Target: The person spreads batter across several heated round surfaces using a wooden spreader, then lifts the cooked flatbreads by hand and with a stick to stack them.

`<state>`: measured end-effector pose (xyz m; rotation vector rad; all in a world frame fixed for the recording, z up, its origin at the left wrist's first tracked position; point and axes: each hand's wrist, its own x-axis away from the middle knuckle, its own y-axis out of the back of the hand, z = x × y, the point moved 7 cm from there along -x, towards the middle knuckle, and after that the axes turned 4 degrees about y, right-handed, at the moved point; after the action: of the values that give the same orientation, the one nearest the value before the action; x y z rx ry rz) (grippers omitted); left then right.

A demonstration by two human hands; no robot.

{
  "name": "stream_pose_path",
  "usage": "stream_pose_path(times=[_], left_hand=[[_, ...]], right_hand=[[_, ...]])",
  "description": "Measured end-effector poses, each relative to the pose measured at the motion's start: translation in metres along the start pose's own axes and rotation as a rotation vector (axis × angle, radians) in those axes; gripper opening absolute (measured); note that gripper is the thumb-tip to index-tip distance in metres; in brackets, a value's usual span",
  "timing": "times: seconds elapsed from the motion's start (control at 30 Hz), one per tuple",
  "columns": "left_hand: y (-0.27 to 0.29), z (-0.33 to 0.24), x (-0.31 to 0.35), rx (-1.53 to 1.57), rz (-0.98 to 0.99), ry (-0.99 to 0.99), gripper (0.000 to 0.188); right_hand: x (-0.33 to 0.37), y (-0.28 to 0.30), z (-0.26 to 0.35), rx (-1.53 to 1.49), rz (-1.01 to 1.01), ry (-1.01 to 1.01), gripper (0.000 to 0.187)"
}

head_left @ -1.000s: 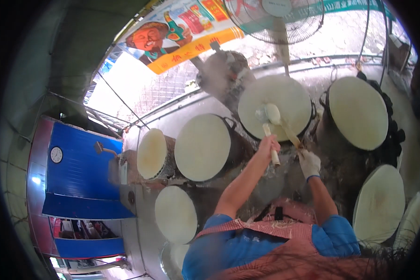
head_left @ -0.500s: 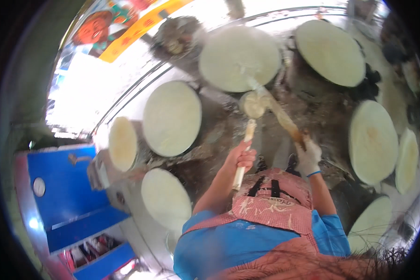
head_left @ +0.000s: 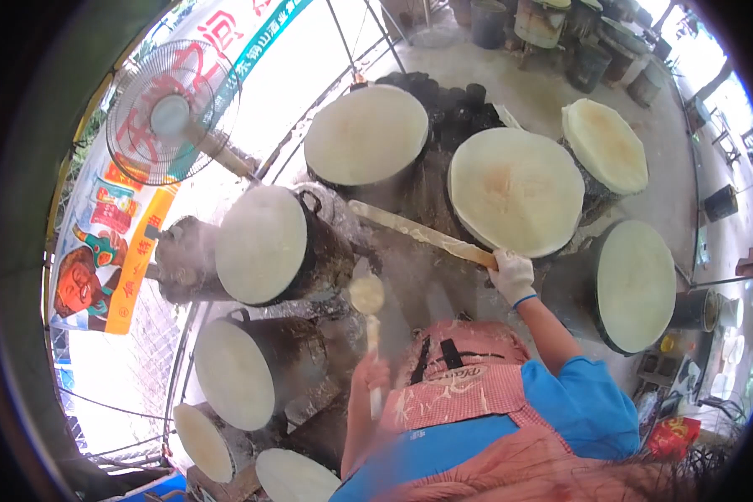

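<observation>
My bare left hand [head_left: 371,373] is wrapped round the pale handle of a ladle [head_left: 366,296], whose round, cream-coated bowl points away from me. In my right hand [head_left: 511,277], which wears a white glove, is one end of a long wooden paddle [head_left: 422,236] smeared with pale paste. The paddle slants away to the left, its far end between a steaming drum [head_left: 261,244] and another far drum [head_left: 366,135]. Just beyond my right hand is a big drum with a round cream top, browned in the middle [head_left: 516,192].
More drums with pale tops stand around me, at right [head_left: 636,287], far right [head_left: 612,146] and left [head_left: 234,372]. A standing fan [head_left: 172,115] is at the far left. Dark buckets [head_left: 588,67] line the back. A red bag [head_left: 674,437] lies at the lower right.
The whole view has swung to the right. The paddle and ladle, close together before, are now apart, with the paddle lying more crosswise. Both hands keep their hold.
</observation>
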<state>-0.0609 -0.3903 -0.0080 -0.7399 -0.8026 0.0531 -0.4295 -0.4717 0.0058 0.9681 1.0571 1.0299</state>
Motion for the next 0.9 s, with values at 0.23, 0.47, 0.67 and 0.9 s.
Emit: stream_pose_path(times=[0.23,0.47,0.67,0.9], left_hand=[[0.02,-0.021,-0.008,-0.237,-0.08,0.433,0.041],[0.005,-0.049,-0.019,-0.274,-0.143,0.271,0.035],[-0.039,0.004,-0.053,-0.149,-0.054,0.168,0.042],[-0.031,0.057,-0.11,-0.266,-0.117,0.174,0.038]], right_hand=[[-0.047,-0.001,-0.028,0.08,0.125,0.054,0.027],[-0.175,0.154,-0.101,0.041,-0.001,-0.022,0.026],[-0.261,0.324,-0.275,-0.169,-0.242,-0.319,0.025],[-0.149,0.28,-0.53,-0.709,-0.676,-0.817,0.013]])
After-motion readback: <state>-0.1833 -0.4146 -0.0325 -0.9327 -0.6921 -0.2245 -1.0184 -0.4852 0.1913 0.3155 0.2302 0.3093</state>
